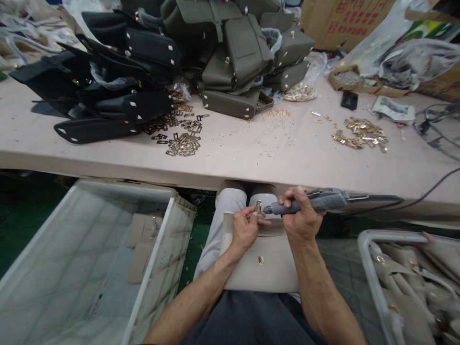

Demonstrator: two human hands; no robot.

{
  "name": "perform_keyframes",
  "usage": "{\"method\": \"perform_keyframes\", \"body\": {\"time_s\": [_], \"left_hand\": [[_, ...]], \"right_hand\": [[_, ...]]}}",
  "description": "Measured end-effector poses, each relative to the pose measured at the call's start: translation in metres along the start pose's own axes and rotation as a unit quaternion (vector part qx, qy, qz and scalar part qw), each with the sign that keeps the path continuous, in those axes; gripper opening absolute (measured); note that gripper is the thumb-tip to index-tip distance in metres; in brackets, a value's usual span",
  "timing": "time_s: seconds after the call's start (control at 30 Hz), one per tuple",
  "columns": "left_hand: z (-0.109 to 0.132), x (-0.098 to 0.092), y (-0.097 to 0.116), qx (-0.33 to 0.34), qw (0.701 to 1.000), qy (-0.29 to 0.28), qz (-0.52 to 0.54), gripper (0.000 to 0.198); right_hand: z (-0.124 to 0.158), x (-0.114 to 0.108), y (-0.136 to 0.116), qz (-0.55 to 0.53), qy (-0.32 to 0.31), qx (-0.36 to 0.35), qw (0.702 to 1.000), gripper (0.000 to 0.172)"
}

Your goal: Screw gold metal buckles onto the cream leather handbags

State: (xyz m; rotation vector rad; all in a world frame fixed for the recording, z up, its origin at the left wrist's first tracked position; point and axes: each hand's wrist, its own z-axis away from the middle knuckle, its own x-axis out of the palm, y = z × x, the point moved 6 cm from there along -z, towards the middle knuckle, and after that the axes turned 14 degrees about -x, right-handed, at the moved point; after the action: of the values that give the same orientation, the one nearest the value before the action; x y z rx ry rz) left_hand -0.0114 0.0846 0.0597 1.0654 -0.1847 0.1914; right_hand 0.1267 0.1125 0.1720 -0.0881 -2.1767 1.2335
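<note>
My left hand (246, 227) pinches a small gold metal fitting (258, 206) at the top edge of a cream leather bag piece (262, 273) lying on my lap. My right hand (302, 215) is closed around a grey electric screwdriver (316, 202), held level with its tip against the fitting. The tool's dark cable (424, 194) runs off to the right. A second gold fitting (261, 259) sits lower on the cream piece.
The pink worktable (251, 148) ahead carries stacked black bags (108, 91), olive bags (244, 57), and heaps of gold hardware (181, 139) (361, 133). A clear plastic crate (89, 258) stands at my left, a bin of cream bag pieces (413, 282) at my right.
</note>
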Motion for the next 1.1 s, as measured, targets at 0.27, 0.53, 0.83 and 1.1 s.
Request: {"method": "perform_keyframes", "body": {"time_s": [0.27, 0.53, 0.83, 1.1], "left_hand": [[0.0, 0.001, 0.002, -0.002, 1.0, -0.007, 0.009, 0.022], [-0.002, 0.001, -0.002, 0.006, 0.998, -0.055, 0.04, 0.026], [0.0, 0.002, 0.0, 0.008, 0.998, -0.051, 0.04, 0.025], [0.0, 0.002, -0.002, 0.006, 0.998, -0.053, 0.033, 0.026]], "right_hand": [[0.008, 0.014, -0.011, 0.019, -0.08, -0.05, 0.995, 0.013], [0.009, 0.016, -0.015, 0.018, -0.087, -0.062, 0.994, 0.013], [0.009, 0.014, -0.017, 0.028, -0.065, -0.049, 0.996, 0.013], [0.009, 0.016, -0.02, 0.018, -0.066, -0.054, 0.996, 0.011]]}}
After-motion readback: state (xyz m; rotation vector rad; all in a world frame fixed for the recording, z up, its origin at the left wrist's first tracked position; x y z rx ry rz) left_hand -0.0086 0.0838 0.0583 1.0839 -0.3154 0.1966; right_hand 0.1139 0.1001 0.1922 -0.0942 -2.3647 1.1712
